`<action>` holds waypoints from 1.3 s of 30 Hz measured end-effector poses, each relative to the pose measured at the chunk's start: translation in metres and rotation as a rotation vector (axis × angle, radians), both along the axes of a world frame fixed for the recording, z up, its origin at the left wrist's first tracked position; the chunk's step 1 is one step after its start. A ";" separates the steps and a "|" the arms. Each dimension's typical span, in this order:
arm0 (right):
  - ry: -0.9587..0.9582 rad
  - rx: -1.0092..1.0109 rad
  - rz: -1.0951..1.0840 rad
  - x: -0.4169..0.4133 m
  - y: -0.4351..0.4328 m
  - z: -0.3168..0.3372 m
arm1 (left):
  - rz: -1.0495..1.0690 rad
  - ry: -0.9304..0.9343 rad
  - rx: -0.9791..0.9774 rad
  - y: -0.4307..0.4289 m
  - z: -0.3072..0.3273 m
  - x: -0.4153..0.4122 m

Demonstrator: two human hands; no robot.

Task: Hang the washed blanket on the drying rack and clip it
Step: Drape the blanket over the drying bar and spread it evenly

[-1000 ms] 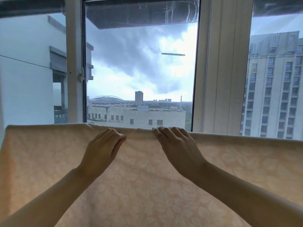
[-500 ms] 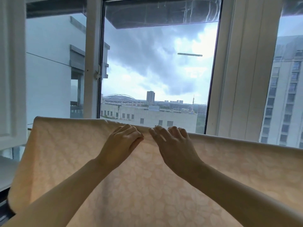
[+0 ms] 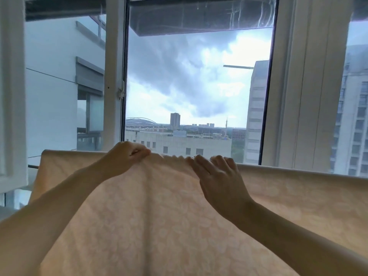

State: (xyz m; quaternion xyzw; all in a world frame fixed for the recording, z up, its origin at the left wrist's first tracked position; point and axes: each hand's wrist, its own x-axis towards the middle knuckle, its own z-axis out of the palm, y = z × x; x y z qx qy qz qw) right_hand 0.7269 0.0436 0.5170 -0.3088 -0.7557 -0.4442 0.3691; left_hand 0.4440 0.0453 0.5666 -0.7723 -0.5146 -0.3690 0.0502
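Two grips are set on the top fold of the blanket (image 3: 179,226), which is draped over a rail hidden beneath it, in front of an open window (image 3: 113,76). The cloth hangs down toward the camera and is spread well out to both sides. The left grip (image 3: 127,158) is closed in a pinch: its fingers are curled and a tuck of the fold is nipped between fingertips and thumb. The right grip (image 3: 219,176) is spread, its fingers (image 3: 218,163) laid nearly straight across the fold and pressed on it; no pinch is seen there. Between the two, the top edge is gathered into small ripples, while further out it runs smooth and level. A short dark bar (image 3: 33,166) is seen just beside the blanket's left edge and is taken to be part of the drying rack.

The step in hand is judged to be the hanging itself, near its end: the blanket is already over the rail and only the evening-out is left. Clipping is not yet begun, and no clips are in view. For the next move, the gathered stretch would need to be drawn flat, the fold being held by one grip while slack is eased sideways by the other. Clips would then have to be fetched and set on the fold.
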 end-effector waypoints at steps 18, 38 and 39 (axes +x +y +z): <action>0.052 -0.094 -0.126 -0.098 -0.010 0.021 | -0.101 -0.013 0.572 0.009 0.003 -0.033; 0.031 -0.030 -0.032 -0.085 -0.002 -0.005 | -0.167 -0.097 0.112 0.015 -0.015 -0.137; 0.025 -0.018 -0.039 -0.088 -0.001 -0.006 | -0.155 -0.117 0.128 0.015 -0.015 -0.139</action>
